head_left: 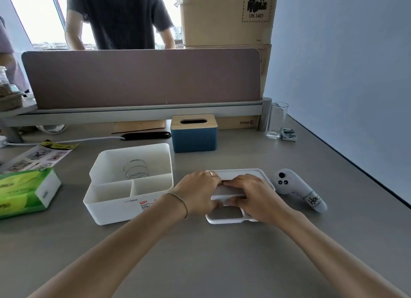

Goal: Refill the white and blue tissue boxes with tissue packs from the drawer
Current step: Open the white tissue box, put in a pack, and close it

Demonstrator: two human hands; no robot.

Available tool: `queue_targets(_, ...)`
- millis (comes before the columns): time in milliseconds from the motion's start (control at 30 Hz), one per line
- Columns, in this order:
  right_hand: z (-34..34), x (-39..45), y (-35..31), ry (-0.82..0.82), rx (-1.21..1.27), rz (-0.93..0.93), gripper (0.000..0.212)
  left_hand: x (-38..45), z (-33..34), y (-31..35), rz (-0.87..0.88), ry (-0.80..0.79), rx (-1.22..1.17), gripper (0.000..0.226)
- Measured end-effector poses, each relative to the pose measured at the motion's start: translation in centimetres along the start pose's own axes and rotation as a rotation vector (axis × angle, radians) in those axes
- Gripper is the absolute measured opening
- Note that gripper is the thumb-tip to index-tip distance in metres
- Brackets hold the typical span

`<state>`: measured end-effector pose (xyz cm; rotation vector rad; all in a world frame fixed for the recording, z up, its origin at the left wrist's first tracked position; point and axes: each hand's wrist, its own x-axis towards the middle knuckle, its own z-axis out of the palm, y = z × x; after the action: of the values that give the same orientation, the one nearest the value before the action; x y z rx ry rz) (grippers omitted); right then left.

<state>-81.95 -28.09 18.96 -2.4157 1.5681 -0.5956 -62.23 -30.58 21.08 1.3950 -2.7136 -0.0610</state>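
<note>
The white tissue box (104,205) stands open on the desk, its lid off; a metal spring (135,168) sits in its large compartment. The white lid (242,172) lies flat to its right. My left hand (198,192) and my right hand (253,195) meet over the lid, both closed on a white plate-like piece (229,194) resting on it. The blue tissue box (194,137) with a wooden slotted top stands behind, shut. A green tissue pack (24,192) lies at the left edge of the desk.
A grey controller (300,189) lies right of the lid. An empty glass (277,119) and small clips stand at the back right. A black case (146,135), a cable and a leaflet (37,156) lie at the back left. A partition, cardboard boxes and a standing person are behind.
</note>
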Motion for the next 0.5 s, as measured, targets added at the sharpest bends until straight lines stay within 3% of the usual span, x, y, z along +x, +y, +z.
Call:
queue_targets(133, 0.4, 0.1, 0.3, 0.011, -0.027, 0.012, 0.051, 0.2, 0.5, -0.4, -0.007, -0.007, -0.024, 0.041)
queue_targets(267, 0.0, 0.3, 0.0, 0.036, -0.065, -0.033, 0.03, 0.2, 0.0, 0.0, 0.005, -0.01, 0.035, 0.044)
queue_targets(333, -0.8, 0.5, -0.3, 0.128, -0.034, 0.0, 0.023, -0.1, -0.9, 0.2, -0.004, 0.038, 0.056, 0.048)
queue_targets(500, -2.4, 3.0, -3.0, 0.27, -0.066, 0.004, 0.029, -1.5, -4.8, -1.7, 0.012, 0.226, 0.036, 0.051)
